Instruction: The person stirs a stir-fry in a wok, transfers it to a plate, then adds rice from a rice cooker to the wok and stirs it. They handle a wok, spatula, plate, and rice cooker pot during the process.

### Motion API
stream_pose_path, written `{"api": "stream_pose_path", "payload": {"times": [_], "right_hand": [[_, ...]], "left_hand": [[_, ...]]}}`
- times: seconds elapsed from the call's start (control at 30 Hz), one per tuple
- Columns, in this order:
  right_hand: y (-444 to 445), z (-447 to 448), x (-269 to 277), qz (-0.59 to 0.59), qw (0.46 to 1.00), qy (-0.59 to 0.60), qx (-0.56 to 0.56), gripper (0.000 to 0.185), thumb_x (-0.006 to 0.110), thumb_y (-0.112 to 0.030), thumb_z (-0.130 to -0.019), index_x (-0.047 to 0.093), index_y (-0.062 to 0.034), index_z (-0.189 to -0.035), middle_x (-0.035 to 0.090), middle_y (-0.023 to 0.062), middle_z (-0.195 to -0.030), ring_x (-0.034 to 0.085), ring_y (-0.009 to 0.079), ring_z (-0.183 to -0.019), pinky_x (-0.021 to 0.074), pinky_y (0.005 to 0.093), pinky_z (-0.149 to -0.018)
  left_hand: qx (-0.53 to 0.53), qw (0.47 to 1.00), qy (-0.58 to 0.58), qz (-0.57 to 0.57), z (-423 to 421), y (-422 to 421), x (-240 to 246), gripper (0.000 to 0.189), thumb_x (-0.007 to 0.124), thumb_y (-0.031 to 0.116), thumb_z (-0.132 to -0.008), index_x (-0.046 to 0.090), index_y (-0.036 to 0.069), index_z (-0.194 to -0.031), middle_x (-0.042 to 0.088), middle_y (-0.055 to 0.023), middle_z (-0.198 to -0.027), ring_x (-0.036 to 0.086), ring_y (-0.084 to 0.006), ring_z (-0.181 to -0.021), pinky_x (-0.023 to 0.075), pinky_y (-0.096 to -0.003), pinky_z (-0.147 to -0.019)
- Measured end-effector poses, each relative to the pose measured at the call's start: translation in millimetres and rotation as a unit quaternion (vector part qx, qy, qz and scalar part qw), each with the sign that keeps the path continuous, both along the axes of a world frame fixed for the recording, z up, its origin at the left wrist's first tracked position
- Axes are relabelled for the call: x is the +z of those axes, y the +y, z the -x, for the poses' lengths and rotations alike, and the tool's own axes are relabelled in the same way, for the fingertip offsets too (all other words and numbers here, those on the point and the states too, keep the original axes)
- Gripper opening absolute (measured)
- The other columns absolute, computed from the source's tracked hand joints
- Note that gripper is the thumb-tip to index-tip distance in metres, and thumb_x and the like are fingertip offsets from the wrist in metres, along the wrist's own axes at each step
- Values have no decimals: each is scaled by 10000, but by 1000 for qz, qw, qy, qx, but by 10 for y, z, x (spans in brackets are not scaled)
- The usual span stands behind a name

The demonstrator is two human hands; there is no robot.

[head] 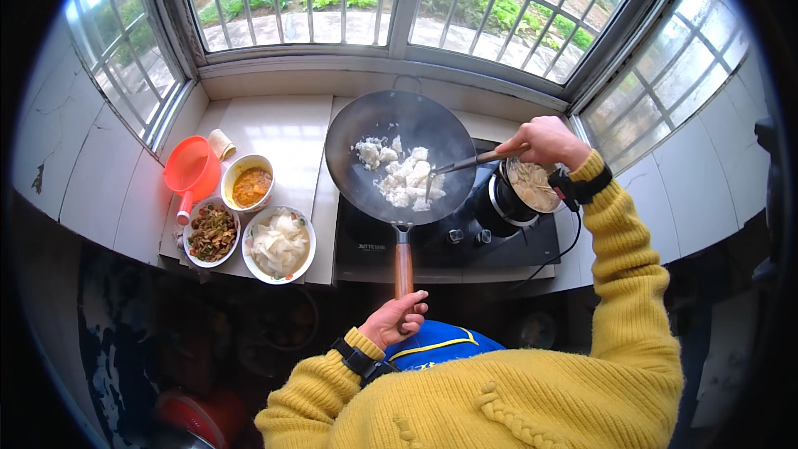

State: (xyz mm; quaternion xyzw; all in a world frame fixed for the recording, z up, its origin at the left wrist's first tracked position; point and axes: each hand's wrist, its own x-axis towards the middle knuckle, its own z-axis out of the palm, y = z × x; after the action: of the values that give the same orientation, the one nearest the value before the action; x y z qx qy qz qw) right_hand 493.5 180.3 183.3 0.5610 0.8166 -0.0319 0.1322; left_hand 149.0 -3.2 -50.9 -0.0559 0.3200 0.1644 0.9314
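Observation:
A dark metal wok (pixel 361 181) stands over the left side of the black gas cooktop (pixel 368 259). My left hand (pixel 396 319) grips the end of its wooden handle (pixel 403 265). Clumps of white food, which look like cooked rice (pixel 408 178), lie in the wok. My right hand (pixel 552 140) holds the wooden handle of a spatula (pixel 464 162), whose metal blade rests among the clumps. Thin steam rises around the wok. Right of it, under my right wrist, a pot of pale food in liquid (pixel 530 184) sits on the other burner.
On the left counter (pixel 283 125) stand a bowl of orange food (pixel 251 186), a bowl of browned chopped food (pixel 212 234), a bowl of white slices (pixel 278 243), an orange plastic dipper (pixel 192 165) and a folded cloth (pixel 221 144). Barred windows rise behind. A cable hangs from my right wrist.

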Motion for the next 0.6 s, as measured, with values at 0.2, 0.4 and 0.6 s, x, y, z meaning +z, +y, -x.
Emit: {"api": "stream_pose_path", "payload": {"times": [0.2, 0.4, 0.6], "right_hand": [[108, 387, -513, 94, 988, 29, -119, 476, 702, -155, -791, 731, -350, -1224, 748, 106, -988, 700, 305, -925, 559, 393, -818], [55, 324, -236, 20, 998, -9, -63, 436, 687, -184, -818, 734, -382, -1204, 757, 54, -952, 711, 277, -878, 569, 375, -785], [163, 467, -598, 5, 998, -13, -68, 438, 709, -175, -833, 726, -373, -1224, 748, 81, -960, 706, 294, -919, 565, 399, -808]], "left_hand": [[-6, 1000, -4, 0, -7, 2, -23, 202, 709, 185, -963, 538, 79, -990, 585, -53, -849, 410, -54, -540, 295, -174, -420], [-3, 1000, -2, -10, 3, 2, -20, 192, 704, 185, -966, 548, 76, -992, 582, -47, -847, 402, -52, -540, 291, -173, -420], [3, 1000, -2, -2, -9, -12, -36, 188, 701, 193, -968, 557, 75, -991, 581, -44, -852, 401, -53, -540, 293, -172, -419]]}}
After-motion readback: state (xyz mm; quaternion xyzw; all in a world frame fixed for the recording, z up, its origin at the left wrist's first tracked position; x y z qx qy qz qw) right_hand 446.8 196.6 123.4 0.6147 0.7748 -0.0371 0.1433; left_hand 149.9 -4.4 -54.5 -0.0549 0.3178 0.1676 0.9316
